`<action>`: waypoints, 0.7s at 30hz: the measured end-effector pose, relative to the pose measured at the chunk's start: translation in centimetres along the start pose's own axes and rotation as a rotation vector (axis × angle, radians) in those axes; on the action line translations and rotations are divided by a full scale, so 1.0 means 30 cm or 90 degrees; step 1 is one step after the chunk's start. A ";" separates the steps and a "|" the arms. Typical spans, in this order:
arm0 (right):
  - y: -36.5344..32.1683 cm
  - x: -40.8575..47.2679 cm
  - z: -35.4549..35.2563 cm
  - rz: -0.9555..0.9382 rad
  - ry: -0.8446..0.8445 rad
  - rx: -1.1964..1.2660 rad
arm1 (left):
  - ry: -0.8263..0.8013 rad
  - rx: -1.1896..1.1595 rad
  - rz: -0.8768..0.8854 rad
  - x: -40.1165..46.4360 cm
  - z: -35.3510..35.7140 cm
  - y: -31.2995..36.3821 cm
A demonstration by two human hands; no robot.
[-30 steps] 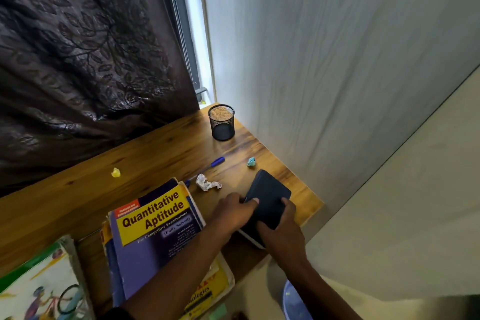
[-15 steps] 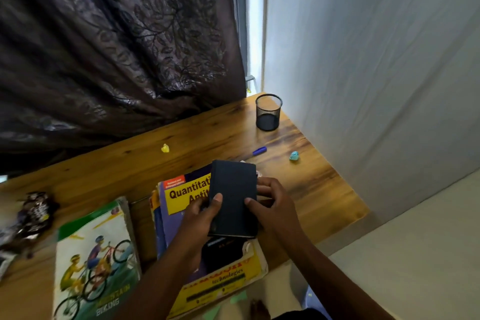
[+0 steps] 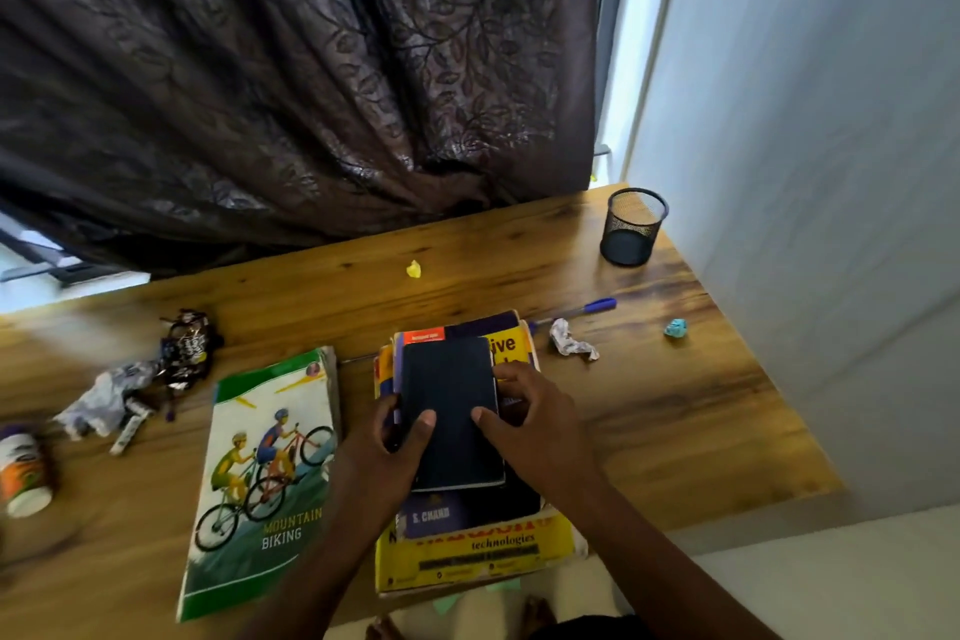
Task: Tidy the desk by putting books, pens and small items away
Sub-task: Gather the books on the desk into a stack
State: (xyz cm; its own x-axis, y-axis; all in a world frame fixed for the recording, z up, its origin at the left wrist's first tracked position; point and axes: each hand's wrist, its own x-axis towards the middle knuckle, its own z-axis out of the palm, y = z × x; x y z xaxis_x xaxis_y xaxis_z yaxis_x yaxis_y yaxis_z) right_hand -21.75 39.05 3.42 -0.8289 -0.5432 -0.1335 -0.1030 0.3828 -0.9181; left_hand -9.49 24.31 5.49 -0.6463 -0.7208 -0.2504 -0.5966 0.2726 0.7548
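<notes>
Here, far to the left of the fingers, a white bottle [image 3: 21, 473] with an orange label stands near the counter [image 3: 649, 411] edge, its contents hidden. Nearer lie crumpled wrappers [image 3: 150, 374], then a "Mountain Biking" book [image 3: 265, 478] just beside the left hand [image 3: 382, 457]. That hand grips the left edge of a dark notebook [image 3: 449, 411], thumb on the cover, fingers curled under the side. The notebook lies on top of a stack of books [image 3: 478, 556] between both hands. The right hand [image 3: 535, 421] holds the notebook's right edge, thumb on the cover, fingers bent along the side. Beyond the fingers sits a yellow scrap [image 3: 413, 269]. Right of them lie a crumpled white paper [image 3: 570, 341], a blue pen [image 3: 582, 311] and a teal scrap [image 3: 675, 327]. Farthest right, a black mesh pen cup [image 3: 632, 226] stands upright with nothing visible inside.
</notes>
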 end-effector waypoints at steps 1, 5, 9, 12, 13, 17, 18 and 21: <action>-0.002 0.000 0.004 -0.008 -0.003 -0.016 | 0.021 0.041 0.012 -0.006 -0.005 0.010; 0.004 0.010 0.003 -0.028 0.000 -0.077 | 0.031 0.142 0.037 -0.011 -0.020 0.030; 0.014 0.009 0.001 -0.046 0.004 -0.163 | 0.006 0.140 0.043 -0.008 -0.018 0.010; 0.011 -0.004 0.007 -0.058 0.014 -0.193 | 0.003 0.111 0.045 0.000 -0.003 -0.014; 0.015 -0.010 0.010 -0.061 0.028 -0.204 | 0.005 0.101 0.049 -0.001 0.002 -0.019; 0.043 -0.028 0.016 -0.049 0.067 -0.247 | -0.002 0.070 0.063 -0.015 0.028 -0.014; 0.048 -0.029 0.016 -0.051 0.067 -0.253 | -0.004 0.053 0.067 -0.017 0.033 -0.018; 0.047 -0.039 0.019 -0.070 0.080 -0.248 | -0.004 0.022 0.084 -0.025 0.037 -0.030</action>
State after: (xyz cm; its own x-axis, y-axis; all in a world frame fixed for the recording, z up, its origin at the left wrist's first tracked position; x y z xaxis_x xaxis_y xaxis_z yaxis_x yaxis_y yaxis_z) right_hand -20.62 39.79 2.08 -0.8594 -0.5107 0.0263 -0.3750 0.5945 -0.7112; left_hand -8.99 25.31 4.32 -0.7237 -0.6727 -0.1541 -0.5214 0.3866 0.7607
